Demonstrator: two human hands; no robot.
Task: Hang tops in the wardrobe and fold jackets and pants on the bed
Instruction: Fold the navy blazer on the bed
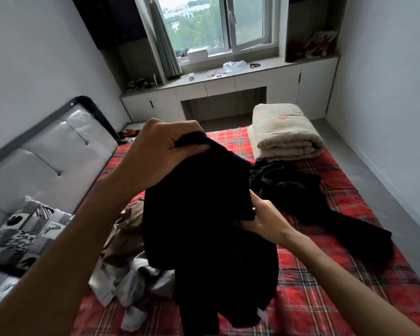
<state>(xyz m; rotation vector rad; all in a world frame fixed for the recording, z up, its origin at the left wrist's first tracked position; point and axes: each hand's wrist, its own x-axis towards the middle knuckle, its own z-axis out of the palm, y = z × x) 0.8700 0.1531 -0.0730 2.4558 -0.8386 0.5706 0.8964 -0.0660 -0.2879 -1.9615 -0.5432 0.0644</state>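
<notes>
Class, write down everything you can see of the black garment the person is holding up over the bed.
The black garment is plain, soft-looking dark fabric, too dark to show seams or type. It hangs crumpled and unfolded above the red plaid bed. The left hand grips its top in a fist; the right hand pinches its right edge halfway down. Its lower end droops near pale clothes heaped there.

Matt black knit garment (204, 214), woven red plaid bedcover (325, 275) at five o'clock, glossy padded headboard (58, 154) at nine, soft quilted cream blanket (284, 134) at one
</notes>
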